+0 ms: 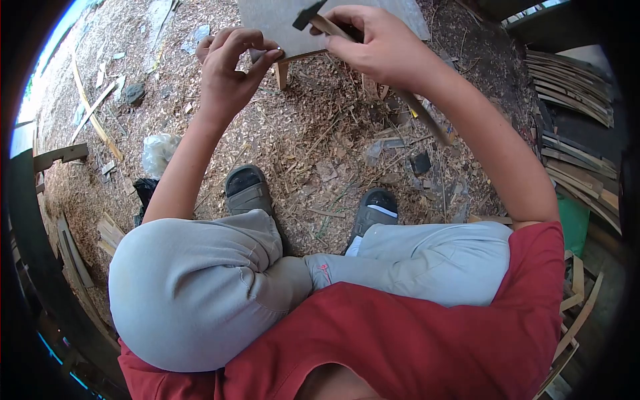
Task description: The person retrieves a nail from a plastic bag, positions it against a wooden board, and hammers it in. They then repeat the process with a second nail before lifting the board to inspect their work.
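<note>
Grip of the right hand closed around the wooden handle of a hammer, whose dark head projects up-left over a grey board. Left hand, fingertips pinched on something too small to identify, sits at the board's near edge, just beside the hammer head. Wood chips cover the ground below.

A red shirt is showing over light grey trousers. Grey sandals are resting on brown wood chips. The hammer is showing a black head and tan handle against a pale grey board. A green patch is glowing by tan slats.
</note>
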Demonstrator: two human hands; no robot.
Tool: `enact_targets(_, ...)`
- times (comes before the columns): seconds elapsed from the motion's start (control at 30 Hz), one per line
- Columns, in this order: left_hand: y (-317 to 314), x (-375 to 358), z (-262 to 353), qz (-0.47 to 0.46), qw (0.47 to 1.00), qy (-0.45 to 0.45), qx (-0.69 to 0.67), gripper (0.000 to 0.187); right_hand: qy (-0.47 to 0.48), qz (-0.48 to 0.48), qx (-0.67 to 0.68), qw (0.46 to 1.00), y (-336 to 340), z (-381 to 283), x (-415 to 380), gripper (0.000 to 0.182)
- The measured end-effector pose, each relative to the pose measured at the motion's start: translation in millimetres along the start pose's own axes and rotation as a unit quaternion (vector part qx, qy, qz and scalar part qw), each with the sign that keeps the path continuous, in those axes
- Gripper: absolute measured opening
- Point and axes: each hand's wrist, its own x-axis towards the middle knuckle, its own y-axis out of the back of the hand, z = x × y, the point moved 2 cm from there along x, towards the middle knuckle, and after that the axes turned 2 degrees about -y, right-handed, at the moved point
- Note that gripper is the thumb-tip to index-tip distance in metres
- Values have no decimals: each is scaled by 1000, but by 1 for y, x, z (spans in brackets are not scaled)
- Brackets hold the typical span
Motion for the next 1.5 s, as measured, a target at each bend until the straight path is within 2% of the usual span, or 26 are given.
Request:
enact_targets(0.03, 1, 1, 2, 0, 1000, 5, 4, 30, 38, 10, -17, 999, 1, -4, -3, 35)
enact_targets(0.13, 1, 1, 3, 4, 1000, 10, -10, 29, 21, 28, 21, 999, -8, -9, -13, 35)
enact_targets(0.17, 0, 1, 2, 12, 1000, 7, -17, 28, 95, 54, -2, 994, -12, -6, -14, 34)
enact_targets(0.27, 2, 2, 3, 10, 1000, 11, -22, 28, 137, 75, -69, 985, -12, -23, -25, 30)
enact_targets(0.43, 2, 1, 4, 6, 1000, 20, -19, 29, 156, 64, -127, 977, -21, -24, -29, 25)
enact_targets(0.5, 1, 1, 3, 9, 999, 17, -29, 28, 196, 86, -147, 966, -22, -25, -32, 25)
enact_targets(0.7, 3, 2, 5, 10, 1000, 14, -24, 23, 231, 118, -134, 956, -23, -28, -29, 26)
enact_targets(0.93, 3, 0, 5, 16, 999, 20, -27, 18, 205, 120, -175, 955, -27, -20, -24, 30)
enact_targets(1.0, 4, -2, 4, -22, 999, 30, 2, 18, 230, 141, -142, 952, -19, -26, -23, 29)
enact_targets(1.2, 5, -1, 5, -32, 998, 48, 5, 16, 235, 136, -184, 945, -34, -19, -23, 29)
enact_targets(1.33, 3, -3, 5, -34, 998, 44, 5, 16, 240, 142, -149, 949, -21, -31, -25, 30)
enact_targets(1.43, 3, -2, 6, -34, 999, 37, 12, 16, 292, 200, -118, 928, -25, -23, -24, 29)
enact_targets(1.5, 3, -2, 7, -41, 998, 50, 6, 15, 233, 125, -181, 947, -34, -14, -22, 30)
